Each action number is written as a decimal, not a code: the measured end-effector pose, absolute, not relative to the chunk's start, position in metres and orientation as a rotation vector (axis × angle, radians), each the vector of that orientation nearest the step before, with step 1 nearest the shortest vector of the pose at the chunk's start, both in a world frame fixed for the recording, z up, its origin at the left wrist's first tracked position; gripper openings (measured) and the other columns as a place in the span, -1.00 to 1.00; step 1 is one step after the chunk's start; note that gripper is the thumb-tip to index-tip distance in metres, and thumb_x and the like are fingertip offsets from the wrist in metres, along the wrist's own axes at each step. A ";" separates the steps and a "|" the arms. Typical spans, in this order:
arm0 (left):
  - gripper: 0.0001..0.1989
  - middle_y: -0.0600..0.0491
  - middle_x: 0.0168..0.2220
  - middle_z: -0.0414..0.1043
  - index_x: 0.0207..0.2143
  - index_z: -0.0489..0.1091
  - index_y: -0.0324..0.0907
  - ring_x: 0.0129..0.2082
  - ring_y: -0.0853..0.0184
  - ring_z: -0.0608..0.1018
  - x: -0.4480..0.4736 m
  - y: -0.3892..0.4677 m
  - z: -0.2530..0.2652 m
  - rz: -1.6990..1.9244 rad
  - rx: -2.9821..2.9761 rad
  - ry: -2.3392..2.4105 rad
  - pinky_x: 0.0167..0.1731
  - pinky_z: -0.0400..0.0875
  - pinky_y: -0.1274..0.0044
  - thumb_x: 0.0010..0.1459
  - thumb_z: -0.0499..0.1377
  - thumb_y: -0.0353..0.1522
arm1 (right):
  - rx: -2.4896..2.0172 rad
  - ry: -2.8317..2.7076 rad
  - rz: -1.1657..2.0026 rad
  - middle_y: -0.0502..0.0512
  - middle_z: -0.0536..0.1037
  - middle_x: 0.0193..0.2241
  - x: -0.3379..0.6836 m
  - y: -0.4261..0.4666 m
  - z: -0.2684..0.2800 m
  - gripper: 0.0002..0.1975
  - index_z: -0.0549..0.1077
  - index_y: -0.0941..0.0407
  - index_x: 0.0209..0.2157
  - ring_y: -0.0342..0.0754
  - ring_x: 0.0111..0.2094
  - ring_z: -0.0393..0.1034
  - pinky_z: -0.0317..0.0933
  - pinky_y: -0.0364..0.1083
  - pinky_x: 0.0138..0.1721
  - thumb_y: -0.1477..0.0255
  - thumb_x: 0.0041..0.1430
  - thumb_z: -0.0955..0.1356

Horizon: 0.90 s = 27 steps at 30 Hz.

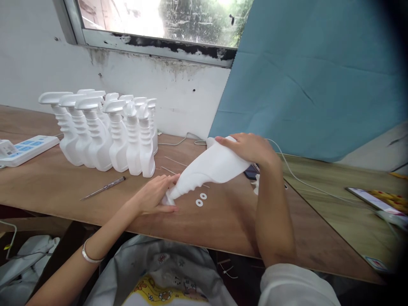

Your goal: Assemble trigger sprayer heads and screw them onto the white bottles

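Note:
A white plastic spray bottle (213, 165) is held tilted above the table, its ribbed neck pointing down to the left. My right hand (250, 146) is closed over its broad base end. My left hand (157, 196) grips the neck end, with fingers above and thumb below; the white part inside that grip is mostly hidden. Just below the bottle lie two flat white washers (199, 202). Thin white tubes (174, 161) rest on the table behind my left hand. To its left lies a screwdriver (106, 187) with a clear handle.
Several upright white spray bottles (95, 140) with trigger heads stand in rows at the left. A power strip (32, 149) lies farther left. A phone (372, 199) and white cable (306, 185) are on the right surface. White plastic pieces (28, 263) fill a box below.

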State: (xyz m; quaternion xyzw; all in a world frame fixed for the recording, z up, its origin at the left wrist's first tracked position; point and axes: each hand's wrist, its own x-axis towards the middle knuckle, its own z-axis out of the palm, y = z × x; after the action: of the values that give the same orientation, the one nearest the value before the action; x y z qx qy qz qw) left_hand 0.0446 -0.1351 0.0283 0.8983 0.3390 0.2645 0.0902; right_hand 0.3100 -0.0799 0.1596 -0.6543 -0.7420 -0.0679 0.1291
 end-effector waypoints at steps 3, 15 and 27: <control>-0.29 -0.18 -0.05 0.25 0.03 0.10 -0.22 -0.05 0.11 0.33 0.039 -0.133 0.029 0.892 2.758 0.890 -0.08 0.21 0.36 -0.11 0.19 -0.06 | -1.899 -2.185 -0.074 0.18 0.47 -0.39 0.325 -0.071 0.161 -0.29 0.41 0.13 -0.46 0.02 -0.47 0.32 0.05 -0.09 -0.49 -0.18 -0.06 0.01; -0.75 -0.04 -0.29 0.27 -0.25 0.28 -0.21 -0.32 0.36 0.39 0.042 -0.164 0.063 1.281 2.672 0.863 -0.34 0.34 0.56 0.10 0.08 -0.23 | -1.042 -2.553 0.323 0.09 0.28 0.01 0.290 -0.092 0.160 -0.29 0.19 0.02 0.02 0.05 0.00 0.19 0.14 -0.03 -0.08 0.00 -0.16 0.33; -0.56 -0.12 -0.14 0.28 -0.12 0.25 -0.19 -0.13 0.25 0.36 0.042 -0.167 0.068 1.615 2.640 0.923 -0.16 0.29 0.40 0.10 -0.05 -0.07 | -0.663 -2.944 0.433 0.01 0.37 -0.40 0.222 -0.120 0.138 -0.81 0.23 0.13 -0.38 -0.15 -0.43 0.23 0.09 -0.16 -0.42 0.40 -0.07 0.32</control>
State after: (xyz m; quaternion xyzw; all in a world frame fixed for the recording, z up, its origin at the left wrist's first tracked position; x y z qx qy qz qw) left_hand 0.0422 -0.1674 0.0678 0.8167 0.2856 0.4996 -0.0439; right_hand 0.2219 -0.1203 0.1380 -0.2172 -0.9646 0.1419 0.0466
